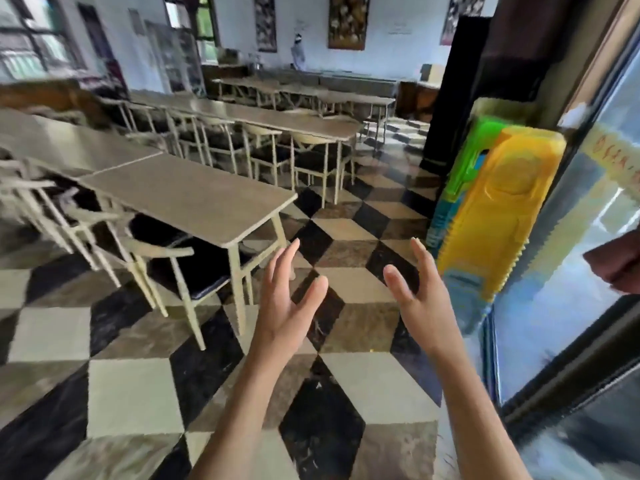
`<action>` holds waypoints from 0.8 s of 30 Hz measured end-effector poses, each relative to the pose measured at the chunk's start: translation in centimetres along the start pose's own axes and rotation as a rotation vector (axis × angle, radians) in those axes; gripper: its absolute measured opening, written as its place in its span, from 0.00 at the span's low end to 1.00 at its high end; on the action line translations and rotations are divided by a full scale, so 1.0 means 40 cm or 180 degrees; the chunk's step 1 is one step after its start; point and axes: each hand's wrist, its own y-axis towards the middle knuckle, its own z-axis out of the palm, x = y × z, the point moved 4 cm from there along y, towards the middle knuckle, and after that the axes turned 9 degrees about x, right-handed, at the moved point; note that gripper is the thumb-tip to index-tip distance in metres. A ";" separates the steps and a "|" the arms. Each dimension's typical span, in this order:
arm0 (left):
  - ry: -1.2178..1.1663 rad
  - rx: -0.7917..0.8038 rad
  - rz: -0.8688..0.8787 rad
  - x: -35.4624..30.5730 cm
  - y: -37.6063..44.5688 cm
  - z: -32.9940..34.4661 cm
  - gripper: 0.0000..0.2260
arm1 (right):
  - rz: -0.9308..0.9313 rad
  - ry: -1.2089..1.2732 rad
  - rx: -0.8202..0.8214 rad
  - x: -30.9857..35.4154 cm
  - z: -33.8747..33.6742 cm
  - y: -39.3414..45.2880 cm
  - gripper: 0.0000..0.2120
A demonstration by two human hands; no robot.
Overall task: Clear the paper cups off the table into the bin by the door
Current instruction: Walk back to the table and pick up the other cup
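My left hand (289, 303) and my right hand (420, 297) are both raised in front of me over the checkered floor, palms turned toward each other, fingers spread, nothing in either. The nearest table (194, 199) stands ahead and to the left, its top bare; I see no paper cups on it. A tall yellow and green bin-like container (491, 216) stands at the right beside the glass door (568, 271), just beyond my right hand. The picture is blurred.
Rows of beige tables with chairs (166, 258) fill the left and middle of the room. An aisle of patterned floor (346, 230) runs between the tables and the container. Another person's arm (616, 265) shows at the right edge.
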 end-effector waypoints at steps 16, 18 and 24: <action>0.1097 -0.2895 -0.1099 0.040 -0.828 -1.030 0.30 | -0.1326 0.0904 0.2719 0.777 0.992 -0.383 0.36; 0.1259 -0.3213 -0.1249 0.037 -0.962 -1.148 0.29 | -0.1387 0.0997 0.3028 0.878 1.117 -0.485 0.40; 0.1514 -0.3962 -0.1668 0.007 -1.316 -1.386 0.30 | -0.1707 0.1095 0.3682 1.132 1.411 -0.791 0.31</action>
